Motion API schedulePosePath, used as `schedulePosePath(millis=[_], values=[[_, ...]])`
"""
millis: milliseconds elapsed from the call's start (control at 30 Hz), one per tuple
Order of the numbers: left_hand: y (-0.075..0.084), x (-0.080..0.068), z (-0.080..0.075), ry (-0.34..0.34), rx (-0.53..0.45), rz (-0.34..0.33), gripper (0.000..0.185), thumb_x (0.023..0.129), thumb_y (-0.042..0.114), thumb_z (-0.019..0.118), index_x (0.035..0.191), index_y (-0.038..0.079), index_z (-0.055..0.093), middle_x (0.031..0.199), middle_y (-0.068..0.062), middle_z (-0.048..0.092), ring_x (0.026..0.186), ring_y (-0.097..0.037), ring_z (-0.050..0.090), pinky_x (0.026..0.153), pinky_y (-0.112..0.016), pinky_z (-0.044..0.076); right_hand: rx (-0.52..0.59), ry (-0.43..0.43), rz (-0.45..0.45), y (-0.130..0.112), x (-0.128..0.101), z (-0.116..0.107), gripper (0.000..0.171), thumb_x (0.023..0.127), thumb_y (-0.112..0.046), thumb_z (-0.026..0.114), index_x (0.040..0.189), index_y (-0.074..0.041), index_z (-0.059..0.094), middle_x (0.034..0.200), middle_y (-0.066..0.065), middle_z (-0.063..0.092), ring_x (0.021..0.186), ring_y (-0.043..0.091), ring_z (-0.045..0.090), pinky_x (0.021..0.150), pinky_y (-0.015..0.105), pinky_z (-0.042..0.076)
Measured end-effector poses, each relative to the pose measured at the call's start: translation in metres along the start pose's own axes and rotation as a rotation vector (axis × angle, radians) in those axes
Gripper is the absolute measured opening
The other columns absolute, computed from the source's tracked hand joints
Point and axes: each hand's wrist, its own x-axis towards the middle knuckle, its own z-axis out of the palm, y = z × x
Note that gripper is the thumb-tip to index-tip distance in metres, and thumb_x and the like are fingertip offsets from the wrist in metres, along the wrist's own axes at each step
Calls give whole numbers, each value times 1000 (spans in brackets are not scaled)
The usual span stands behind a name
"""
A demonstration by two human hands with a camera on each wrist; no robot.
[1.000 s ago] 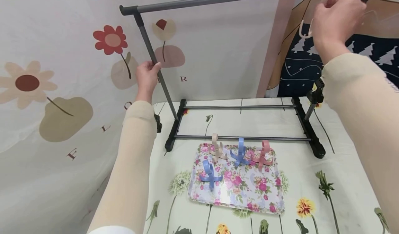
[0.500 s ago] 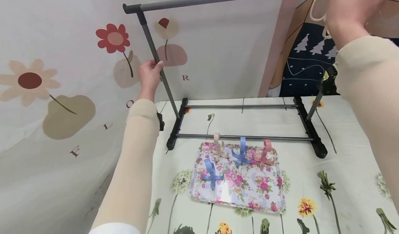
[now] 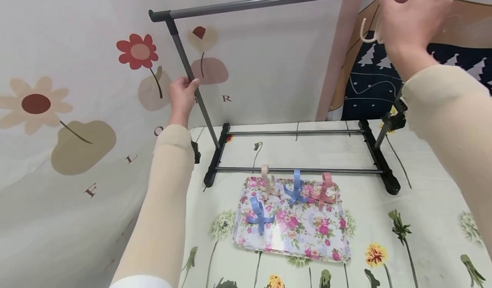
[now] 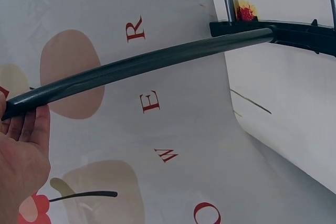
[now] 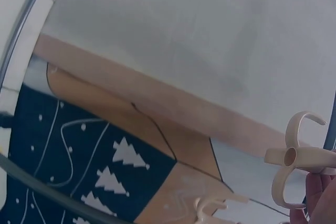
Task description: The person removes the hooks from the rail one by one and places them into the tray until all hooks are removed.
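Hook going onto the rail — the rack held steady.

Head view: the left hand [image 3: 182, 92] wraps the rack upright [image 3: 191, 77]; the right hand [image 3: 411, 17] pinches a cream hook [image 3: 368, 31] at the top rail [image 3: 269, 0], best kept square to it. Left wrist view: fingers [image 4: 26, 127] curl under the upright. Right wrist view: the hook hangs just beside the fingertips [image 5: 320, 192] — open rail stretches leftward, and the rail's end cap lies close to the right.

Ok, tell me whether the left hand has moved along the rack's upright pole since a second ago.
No. The left hand grips the upright pole at the same height, level with the beige petal printed on the backdrop, as in both earlier head views.
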Motion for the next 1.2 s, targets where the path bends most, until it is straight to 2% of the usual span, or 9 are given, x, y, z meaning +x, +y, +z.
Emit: schedulePosePath(millis=[33, 100, 267, 400, 500, 700, 900, 1200], values=[[-1, 0, -1, 0, -2, -3, 38, 100, 35, 58, 124, 5, 63, 124, -10, 66, 109, -19, 58, 92, -34, 45, 21, -12, -1, 1, -1, 1, 32, 94, -40, 64, 119, -21, 73, 108, -12, 69, 111, -7, 50, 102, 14, 34], [-1, 0, -1, 0, -7, -3, 38, 100, 35, 58, 124, 5, 63, 123, -9, 66, 109, -19, 58, 92, -34, 45, 54, -19, 2, 3, -3, 3, 34, 93, -40, 67, 120, -19, 73, 117, -8, 69, 107, -6, 55, 99, 15, 39], [-2, 1, -1, -6, -28, 5, 37, 100, 34, 59, 123, 6, 63, 122, -9, 67, 109, -19, 58, 92, -33, 45, 137, -45, 2, 4, -11, 4, 33, 92, -35, 70, 119, -16, 73, 116, -6, 70, 103, -2, 61, 98, 17, 41], [-2, 0, -3, -6, -26, 8, 37, 100, 34, 59, 122, 5, 63, 123, -10, 66, 109, -19, 58, 92, -34, 45, 157, -85, -20, 3, -22, 3, 34, 92, -34, 70, 120, -14, 71, 118, -4, 70, 107, 1, 62, 98, 19, 41], [-3, 1, -5, -5, -27, 5, 37, 100, 34, 59, 122, 5, 63, 123, -10, 66, 111, -20, 58, 94, -34, 45, 154, -122, -39, 3, -31, 4, 36, 92, -35, 70, 121, -14, 71, 115, -4, 70, 105, 1, 63, 98, 19, 42], [-4, 3, -6, -4, -41, 5, 37, 100, 34, 60, 121, 5, 63, 122, -9, 66, 111, -20, 58, 94, -34, 46, 193, -197, -49, 7, -46, 10, 34, 91, -31, 72, 119, -12, 71, 95, -10, 67, 93, 2, 64, 95, 22, 46], [-5, 4, -7, -7, -26, -4, 36, 100, 34, 59, 121, 6, 63, 122, -9, 67, 111, -19, 58, 95, -34, 45, 192, -283, -55, 13, -67, 16, 34, 90, -31, 73, 118, -12, 71, 105, 0, 71, 96, 6, 66, 94, 31, 49], [-7, 6, -7, -4, -12, -8, 37, 100, 36, 59, 121, 6, 63, 122, -9, 67, 110, -19, 58, 95, -34, 45, 198, -424, -45, 10, -98, 22, 35, 89, -32, 75, 117, -11, 72, 104, 2, 71, 98, 12, 66, 94, 44, 50]])
